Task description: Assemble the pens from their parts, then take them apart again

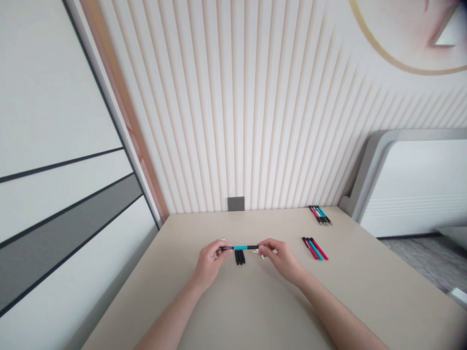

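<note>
Between the hands (pixel 208 262), a blue-and-black pen (pixel 241 247) spans level, pinched at both ends.

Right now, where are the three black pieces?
Head view: the black pieces lie on the table, pictured just below the blue-black pen, between left hand and right hand, nearer the left.

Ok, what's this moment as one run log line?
left hand: grips blue-and-black pen, one end | right hand: grips other end | table: black pieces
</note>
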Motion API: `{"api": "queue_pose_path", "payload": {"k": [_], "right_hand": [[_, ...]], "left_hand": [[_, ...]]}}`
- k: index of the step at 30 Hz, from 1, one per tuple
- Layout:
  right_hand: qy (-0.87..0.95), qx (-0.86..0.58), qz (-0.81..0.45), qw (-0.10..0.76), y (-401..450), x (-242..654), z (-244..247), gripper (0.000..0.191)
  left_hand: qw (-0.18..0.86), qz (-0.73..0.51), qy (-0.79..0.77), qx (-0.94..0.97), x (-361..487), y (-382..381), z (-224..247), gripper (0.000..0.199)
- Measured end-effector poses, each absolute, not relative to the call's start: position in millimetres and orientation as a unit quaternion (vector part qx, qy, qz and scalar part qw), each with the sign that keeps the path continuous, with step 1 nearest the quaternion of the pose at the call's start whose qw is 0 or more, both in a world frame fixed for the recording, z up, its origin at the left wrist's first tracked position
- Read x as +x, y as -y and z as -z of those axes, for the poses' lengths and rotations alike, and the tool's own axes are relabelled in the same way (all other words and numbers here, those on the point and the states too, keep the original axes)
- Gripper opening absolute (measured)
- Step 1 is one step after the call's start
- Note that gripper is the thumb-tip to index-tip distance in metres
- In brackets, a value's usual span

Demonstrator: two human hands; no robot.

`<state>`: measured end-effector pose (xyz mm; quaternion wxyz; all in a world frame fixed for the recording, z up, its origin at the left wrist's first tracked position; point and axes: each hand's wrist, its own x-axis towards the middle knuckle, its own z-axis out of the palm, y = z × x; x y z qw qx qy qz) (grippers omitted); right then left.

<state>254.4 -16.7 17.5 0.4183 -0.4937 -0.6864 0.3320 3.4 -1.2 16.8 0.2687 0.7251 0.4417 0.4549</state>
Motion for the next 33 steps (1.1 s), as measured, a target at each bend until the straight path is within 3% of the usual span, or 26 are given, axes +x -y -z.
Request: {"api": "queue_pose_path", "payload": {"k": [5,9,13,19,25,33], "right_hand": [[0.682,-0.492,-0.365,0.399,18,254,-14,0.062],[0.692,-0.479,-0.315,0.438,18,255,-19,0.039],[0.700,-0.483,-0.287,0.440,19,255,-21,0.029],[0.712,-0.496,-0.289,0.404,20,254,-16,0.049],[0.732,-0.479,-0.274,0.400,22,253,-20,0.033],[0.688,-0.555,-0.323,0.338,24,245,-11,0.054]], "left_hand": [[0.266,-0.458,-0.436,0.728,4,2,-18,0.016],[0.274,-0.470,-0.445,0.712,3,1,-17,0.018],[0.272,-0.470,-0.444,0.713,2,0,-16,0.018],[0.261,-0.451,-0.437,0.733,3,1,-16,0.015],[0.264,-0.464,-0.441,0.721,1,1,-17,0.016],[0.264,-0.456,-0.405,0.748,0,2,-18,0.013]]}}
